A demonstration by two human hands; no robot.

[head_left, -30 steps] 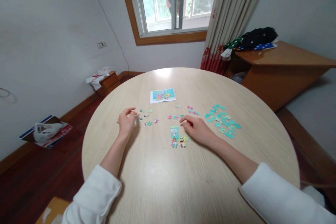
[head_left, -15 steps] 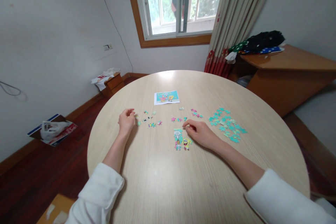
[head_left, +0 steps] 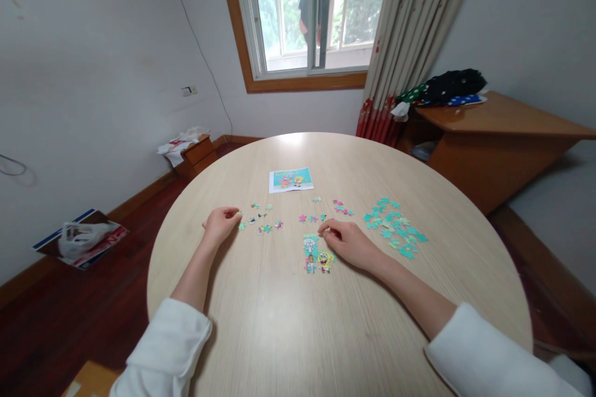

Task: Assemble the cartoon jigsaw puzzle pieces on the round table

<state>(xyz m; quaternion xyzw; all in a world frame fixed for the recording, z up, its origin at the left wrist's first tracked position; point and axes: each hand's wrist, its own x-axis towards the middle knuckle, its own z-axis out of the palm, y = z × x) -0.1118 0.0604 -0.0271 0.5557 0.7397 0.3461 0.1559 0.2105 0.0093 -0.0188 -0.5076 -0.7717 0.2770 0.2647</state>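
Note:
My left hand (head_left: 222, 223) is at the left of the loose pieces, thumb and forefinger pinched on a small yellowish puzzle piece (head_left: 239, 213). Just right of it lie several character pieces (head_left: 265, 229) in yellow, white and green. My right hand (head_left: 347, 240) rests with loosely bent fingers, tips slightly apart, beside the partly joined puzzle (head_left: 310, 247); I see nothing held in it. That joined part shows a pale turquoise figure and a yellow square figure (head_left: 325, 258). A short row of pink and turquoise pieces (head_left: 303, 218) lies above, partly behind my right fingertips.
A printed reference picture (head_left: 292, 180) lies farther back on the round table (head_left: 279, 335). Many turquoise pieces (head_left: 395, 223) are spread at the right, with pink pieces (head_left: 342, 208) nearer the middle. A wooden desk (head_left: 503, 121) bearing dark cloth stands beyond the table's right edge.
The fingers of my left hand have closed together at the leftmost loose piece. My right hand stays beside the joined puzzle. The whole view has shifted slightly.

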